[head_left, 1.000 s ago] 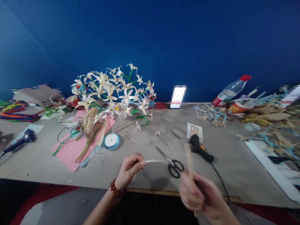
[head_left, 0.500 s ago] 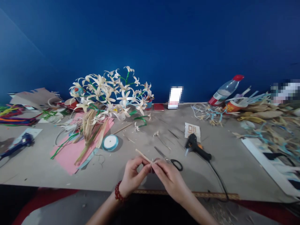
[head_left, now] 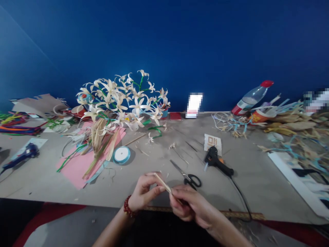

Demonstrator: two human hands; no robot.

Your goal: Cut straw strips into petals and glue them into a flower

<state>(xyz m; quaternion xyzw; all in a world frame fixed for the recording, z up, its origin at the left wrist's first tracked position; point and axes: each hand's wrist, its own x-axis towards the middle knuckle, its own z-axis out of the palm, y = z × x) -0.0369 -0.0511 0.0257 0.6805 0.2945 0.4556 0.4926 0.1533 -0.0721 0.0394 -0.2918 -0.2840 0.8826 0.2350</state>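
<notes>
A thin pale strip [head_left: 162, 182] slants between my hands near the table's front edge. My right hand [head_left: 187, 201] is closed on its lower end, thumb on top. My left hand [head_left: 146, 191], with a dark red bead bracelet at the wrist, has its thumb and fingers around the strip's upper part. Just beyond my right hand lie scissors [head_left: 189, 177] with black handles, blades pointing away to the left. A black glue gun [head_left: 218, 164] rests farther right, by a small white card [head_left: 212, 142].
White flowers on green stems [head_left: 120, 97] stand at the back. Pink paper [head_left: 73, 171] with dried husks lies left, beside a blue ribbon spool [head_left: 121, 155]. A blue glue gun [head_left: 23, 156] is far left. A tilted bottle [head_left: 249, 99], husks and a white tray [head_left: 293, 185] are right.
My right hand has turned and moved slightly down and right, its fingers now curled under the strip. The strip's upper tip is lower, and more of the scissors shows.
</notes>
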